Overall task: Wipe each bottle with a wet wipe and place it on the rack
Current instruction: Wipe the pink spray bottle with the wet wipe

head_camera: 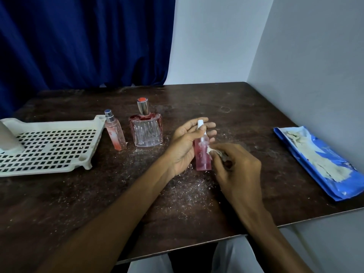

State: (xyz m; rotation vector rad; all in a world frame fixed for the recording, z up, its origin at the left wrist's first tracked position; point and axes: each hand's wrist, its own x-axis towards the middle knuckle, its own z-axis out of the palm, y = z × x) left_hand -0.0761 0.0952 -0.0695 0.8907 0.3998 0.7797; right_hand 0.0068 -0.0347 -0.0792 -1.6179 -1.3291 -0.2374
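Pink bottle (pixel 202 154) with white cap, cream grid-holed rack (pixel 51 146), blue wipe pack (pixel 323 164), dark brown speckled table (pixel 98 194).

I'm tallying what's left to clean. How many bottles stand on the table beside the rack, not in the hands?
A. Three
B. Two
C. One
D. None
B: a slim pink spray bottle and a square glass bottle stand right of the rack; a third is held.
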